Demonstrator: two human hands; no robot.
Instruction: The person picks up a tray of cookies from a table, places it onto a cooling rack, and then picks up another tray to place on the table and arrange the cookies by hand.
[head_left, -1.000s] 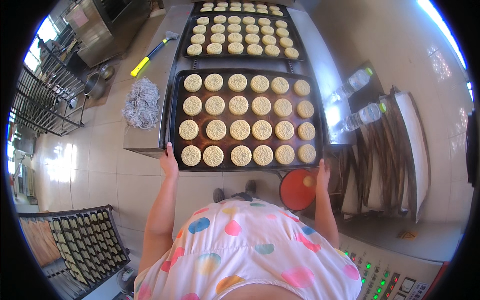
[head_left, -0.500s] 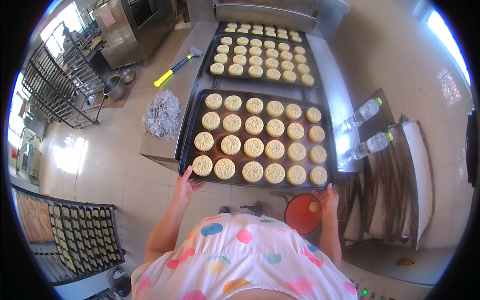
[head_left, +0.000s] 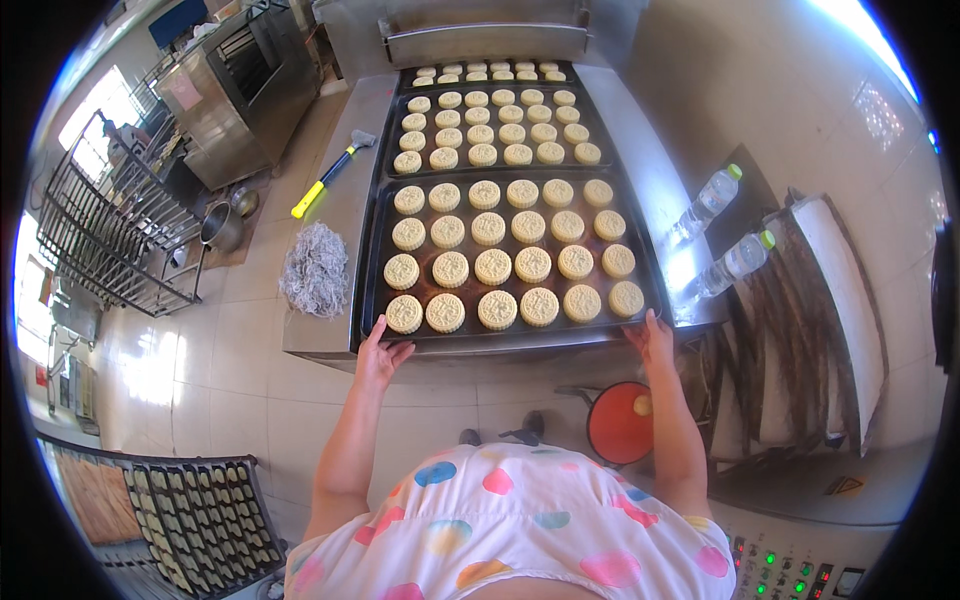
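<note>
Already two loaded trays [head_left: 463,165] lie beyond the left hand [head_left: 375,361] and right hand [head_left: 653,340], both half-curled, gripping the unreleased near tray [head_left: 515,287]

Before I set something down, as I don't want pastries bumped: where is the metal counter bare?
Bare: the right ledge beyond the two bottles, and the left ledge beyond the yellow-handled tool, both beside the farther trays. Crowded: the near tray, full of pastries, left hand and right hand at its front edge; the left ledge around the grey wiry tangle.
</note>
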